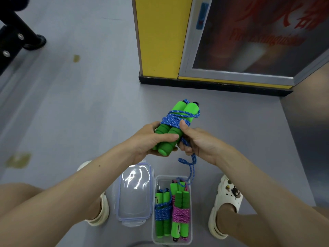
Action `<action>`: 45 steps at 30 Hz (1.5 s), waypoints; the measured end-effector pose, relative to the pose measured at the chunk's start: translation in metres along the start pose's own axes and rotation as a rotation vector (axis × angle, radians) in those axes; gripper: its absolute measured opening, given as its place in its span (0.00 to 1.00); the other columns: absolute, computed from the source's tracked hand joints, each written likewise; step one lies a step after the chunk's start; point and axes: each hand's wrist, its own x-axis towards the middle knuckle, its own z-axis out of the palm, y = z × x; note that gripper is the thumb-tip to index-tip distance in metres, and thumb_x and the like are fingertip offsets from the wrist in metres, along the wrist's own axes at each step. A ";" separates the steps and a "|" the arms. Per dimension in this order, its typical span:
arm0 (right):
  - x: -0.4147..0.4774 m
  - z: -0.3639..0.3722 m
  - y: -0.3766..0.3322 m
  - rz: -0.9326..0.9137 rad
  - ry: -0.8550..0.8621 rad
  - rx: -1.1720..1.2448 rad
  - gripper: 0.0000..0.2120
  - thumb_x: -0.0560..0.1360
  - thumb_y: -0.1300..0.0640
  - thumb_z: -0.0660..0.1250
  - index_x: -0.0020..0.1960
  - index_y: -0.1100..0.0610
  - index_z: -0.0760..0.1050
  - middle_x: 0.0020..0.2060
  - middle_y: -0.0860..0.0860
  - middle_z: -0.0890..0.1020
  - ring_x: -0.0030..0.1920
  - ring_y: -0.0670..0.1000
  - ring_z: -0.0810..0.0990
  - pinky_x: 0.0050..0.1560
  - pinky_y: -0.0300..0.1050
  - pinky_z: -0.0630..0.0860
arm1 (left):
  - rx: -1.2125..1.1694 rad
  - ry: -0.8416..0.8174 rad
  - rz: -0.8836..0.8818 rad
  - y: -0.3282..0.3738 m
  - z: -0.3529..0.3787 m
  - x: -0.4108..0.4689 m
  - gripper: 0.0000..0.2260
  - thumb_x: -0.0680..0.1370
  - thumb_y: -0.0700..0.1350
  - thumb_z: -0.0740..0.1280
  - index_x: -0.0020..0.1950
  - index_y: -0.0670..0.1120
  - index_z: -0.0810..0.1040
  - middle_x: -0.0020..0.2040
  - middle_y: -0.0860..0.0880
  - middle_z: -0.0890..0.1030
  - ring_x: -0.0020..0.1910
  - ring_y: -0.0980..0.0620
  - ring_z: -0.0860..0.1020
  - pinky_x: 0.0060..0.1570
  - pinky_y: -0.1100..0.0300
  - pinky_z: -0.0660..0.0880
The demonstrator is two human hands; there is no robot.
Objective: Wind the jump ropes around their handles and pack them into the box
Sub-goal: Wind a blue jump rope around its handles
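The left hand (153, 138) grips the two green handles (178, 108) side by side, low down, with its fingers wrapped round them. The right hand (197, 141) is closed on the blue rope (175, 120), and its thumb presses on the loops already wound round the middle of the handles. A loose end (191, 168) hangs down from the right hand toward the box.

The winding looks almost done. To do it well, I think the left hand should squeeze the handles tight together so they do not slip apart. The right hand should pull the rope snug and lay each new loop right beside the last one. Then the end could be tucked under a loop so it does not come undone.

Lower down, on the floor (71, 104) between the feet, sits the clear box (191, 207). Inside it lie a bundle wound with blue rope (162, 214) and, touching it, a bundle wound with pink rope (180, 215). More green handles show behind them, but I cannot tell how many ropes that makes. There seems to be little room left, so the new bundle may have to lie on top. The clear lid (133, 193) lies just beside the box, on its left.

Far off stands a yellow cabinet (160, 41).
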 end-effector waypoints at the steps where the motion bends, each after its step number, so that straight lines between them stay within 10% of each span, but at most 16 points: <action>1: 0.000 0.000 0.000 0.006 0.023 -0.013 0.30 0.68 0.35 0.60 0.51 0.62 0.73 0.27 0.53 0.74 0.24 0.46 0.64 0.26 0.37 0.63 | 0.023 0.037 0.020 0.001 0.000 0.002 0.22 0.71 0.41 0.74 0.63 0.47 0.73 0.50 0.44 0.84 0.45 0.44 0.84 0.36 0.58 0.79; 20: 0.004 0.001 0.005 0.116 0.102 -0.051 0.03 0.75 0.65 0.66 0.46 0.64 0.78 0.28 0.55 0.75 0.21 0.43 0.62 0.22 0.33 0.58 | 0.745 0.457 0.339 -0.009 0.000 0.011 0.29 0.65 0.47 0.78 0.64 0.50 0.74 0.49 0.51 0.80 0.46 0.48 0.78 0.48 0.54 0.76; 32: 0.005 0.005 0.004 0.169 0.122 -0.235 0.15 0.80 0.55 0.61 0.38 0.60 0.77 0.27 0.52 0.72 0.26 0.46 0.67 0.28 0.37 0.68 | 1.051 0.586 0.392 -0.014 0.012 0.009 0.25 0.70 0.49 0.73 0.66 0.51 0.70 0.50 0.49 0.82 0.47 0.45 0.79 0.40 0.58 0.69; 41: 0.007 0.016 0.001 0.101 0.102 -0.185 0.11 0.82 0.61 0.54 0.50 0.65 0.74 0.26 0.52 0.69 0.18 0.42 0.58 0.19 0.33 0.55 | 1.377 0.665 0.497 -0.016 0.024 0.006 0.21 0.75 0.44 0.67 0.66 0.46 0.66 0.54 0.48 0.77 0.41 0.42 0.78 0.34 0.56 0.63; 45: 0.008 0.019 -0.001 0.076 0.069 -0.181 0.07 0.80 0.62 0.58 0.47 0.63 0.72 0.28 0.54 0.70 0.19 0.42 0.58 0.20 0.34 0.54 | 1.470 0.694 0.561 -0.021 0.023 0.011 0.27 0.61 0.33 0.75 0.59 0.41 0.74 0.40 0.46 0.78 0.28 0.43 0.76 0.25 0.59 0.56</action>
